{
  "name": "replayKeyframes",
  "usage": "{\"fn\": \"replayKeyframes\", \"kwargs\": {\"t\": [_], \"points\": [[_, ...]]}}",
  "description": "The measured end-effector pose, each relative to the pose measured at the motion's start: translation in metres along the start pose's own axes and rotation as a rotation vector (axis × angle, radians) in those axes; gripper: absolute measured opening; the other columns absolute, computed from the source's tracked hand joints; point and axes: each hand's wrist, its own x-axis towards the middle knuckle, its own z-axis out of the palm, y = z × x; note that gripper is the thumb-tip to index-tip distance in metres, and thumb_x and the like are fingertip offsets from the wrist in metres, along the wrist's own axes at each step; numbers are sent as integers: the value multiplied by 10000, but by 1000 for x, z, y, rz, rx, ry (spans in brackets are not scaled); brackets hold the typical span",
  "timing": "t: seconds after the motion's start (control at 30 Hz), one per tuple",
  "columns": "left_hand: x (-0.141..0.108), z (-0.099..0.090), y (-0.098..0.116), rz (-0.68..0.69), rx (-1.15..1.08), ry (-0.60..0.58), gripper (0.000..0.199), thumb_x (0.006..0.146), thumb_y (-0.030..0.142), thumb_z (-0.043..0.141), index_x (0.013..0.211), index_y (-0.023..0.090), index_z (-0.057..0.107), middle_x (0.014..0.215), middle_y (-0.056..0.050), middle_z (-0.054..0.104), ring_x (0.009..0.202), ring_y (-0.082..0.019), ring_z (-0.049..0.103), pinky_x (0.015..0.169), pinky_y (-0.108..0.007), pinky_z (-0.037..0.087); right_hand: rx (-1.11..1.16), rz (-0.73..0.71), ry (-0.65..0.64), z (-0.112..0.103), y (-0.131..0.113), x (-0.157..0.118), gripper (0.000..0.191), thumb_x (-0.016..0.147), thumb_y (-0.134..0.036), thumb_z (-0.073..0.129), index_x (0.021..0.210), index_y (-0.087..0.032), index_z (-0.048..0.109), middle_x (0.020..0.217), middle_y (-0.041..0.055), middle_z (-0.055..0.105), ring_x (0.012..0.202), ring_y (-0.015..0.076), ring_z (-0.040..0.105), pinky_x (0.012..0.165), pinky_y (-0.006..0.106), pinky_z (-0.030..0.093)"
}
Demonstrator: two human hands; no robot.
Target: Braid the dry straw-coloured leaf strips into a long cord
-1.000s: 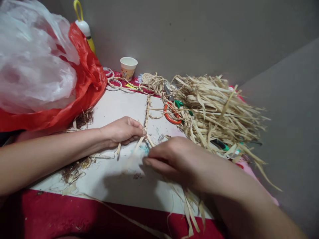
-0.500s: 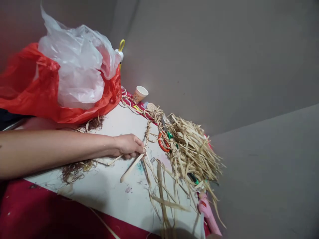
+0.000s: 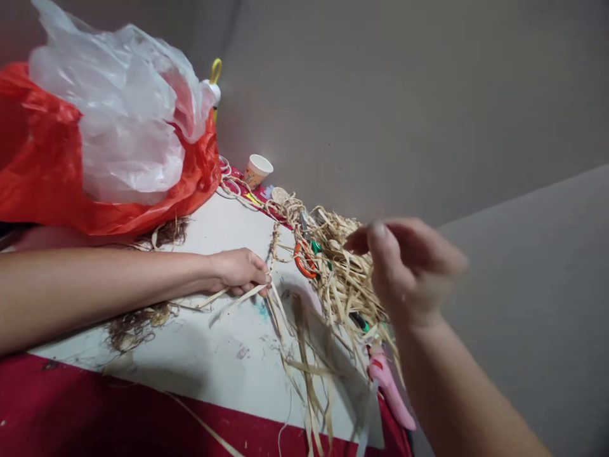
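Note:
My left hand reaches in from the left, thumb and fingers closed on the lower end of a thin braided straw cord. Loose pale strips fan out below its fingertips over the white board. Raised at the right is my right hand, blurred by motion, with loosely bent fingers and nothing visible in them. It covers part of a large bundle of dry straw strips. Scissors with an orange handle lie between the cord and the bundle, partly under strips.
A red plastic bag holding a white plastic bag fills the back left. A paper cup stands near the wall. Dark tangled fibres lie under my left forearm, and a pink object rests at the right edge.
My right hand has come into view, raised over the bundle. My left hand keeps its hold on the cord. The pale strip beside it has shifted, and the camera view has moved slightly.

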Motion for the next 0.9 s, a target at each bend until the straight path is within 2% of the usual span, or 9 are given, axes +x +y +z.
{"fn": "replayKeyframes", "kwargs": {"t": [0.1,0.23,0.37,0.5,0.57,0.67,0.73,0.8,0.9], "points": [[-3,4,5,-22,25,39,192,792,152,573,610,138,514,499,13,601,311,-4,245,345,-173,117,29,289,-122,4,17,17,197,807,-380,617,737,-196,621,633,21,609,548,130,541,524,275,448],[-2,7,6,14,78,69,229,812,106,525,584,124,541,483,10,584,310,-8,277,341,-175,135,138,432,-418,4,20,-29,159,773,-333,660,768,-174,649,620,7,606,528,105,525,507,234,423],[1,8,6,29,140,74,231,789,73,544,563,119,561,473,9,574,322,-14,337,349,-176,162,266,244,-907,13,-34,-77,182,870,-281,554,757,-169,641,664,14,629,600,104,562,559,216,424],[-1,10,8,23,154,99,261,792,63,550,537,118,563,485,-9,594,324,-10,337,360,-183,168,186,-43,-1175,33,-83,-111,236,870,-369,566,766,-161,604,706,14,613,575,99,509,506,226,351],[-2,11,9,24,155,104,262,793,69,558,535,118,565,485,-12,594,324,-8,326,364,-184,170,86,-180,-1200,46,-94,-124,229,872,-373,556,797,-159,590,749,26,619,589,120,509,492,249,326],[-2,10,8,30,155,93,244,792,78,563,551,118,570,508,-17,610,324,-6,325,361,-181,169,-106,-345,-1241,59,-102,-135,57,833,-163,538,815,-139,586,748,54,615,601,159,515,467,281,276],[-1,8,7,37,163,84,243,794,88,559,553,120,569,497,-12,601,325,-9,331,354,-178,169,-120,-385,-1275,58,-103,-135,66,793,-95,528,799,-130,583,739,59,612,601,164,509,467,288,271],[-1,7,7,35,164,75,244,794,96,558,552,122,568,464,2,574,323,-12,327,348,-175,165,-17,-290,-1253,47,-100,-129,83,823,-106,502,789,-140,569,748,43,607,602,139,497,488,268,310],[-1,6,7,14,145,74,232,796,116,559,565,127,569,442,15,556,312,-15,298,340,-177,145,148,38,-1088,19,-80,-114,138,882,-143,443,785,-171,537,720,0,576,597,93,480,547,204,369]]}}
